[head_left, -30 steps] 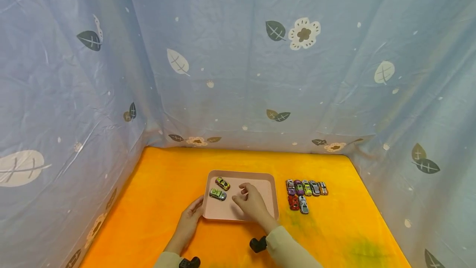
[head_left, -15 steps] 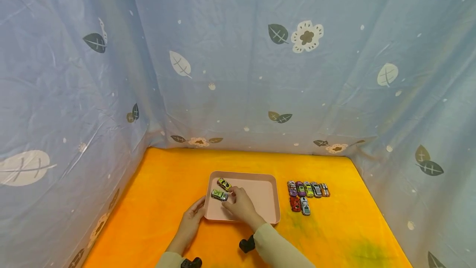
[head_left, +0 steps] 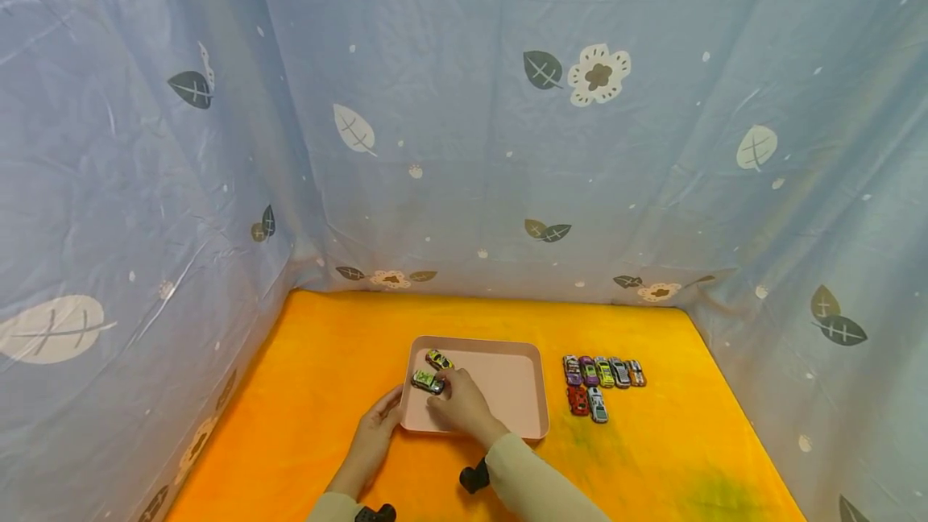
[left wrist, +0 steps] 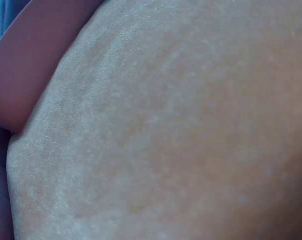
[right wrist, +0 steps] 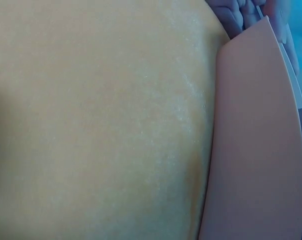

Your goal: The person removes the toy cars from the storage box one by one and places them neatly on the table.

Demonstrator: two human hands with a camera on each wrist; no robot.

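Observation:
A shallow pink tray (head_left: 500,393) lies on the orange-yellow cloth. My left hand (head_left: 375,429) holds it at the left wall near the front corner. My right hand (head_left: 467,408) reaches over the front wall and pinches the right end of a green toy car (head_left: 426,381) between thumb and fingers. Just behind it in the tray sits a yellow-and-black toy car (head_left: 438,359), its near end close to my right fingertips. The left wrist view shows mostly cloth and a piece of tray wall (left wrist: 26,65). In the right wrist view, the tray's outer wall (right wrist: 256,135) hides most of the right hand.
Right of the tray, several toy cars stand side by side in a back row, among them a yellow one (head_left: 604,372). In front of them are a red toy car (head_left: 577,400) and a pale toy car (head_left: 598,405). A blue patterned curtain (head_left: 464,119) encloses the table.
My right hand has moved left across the tray, from beside the cars to the green toy car, and now pinches it. My left hand stays at the tray's left wall.

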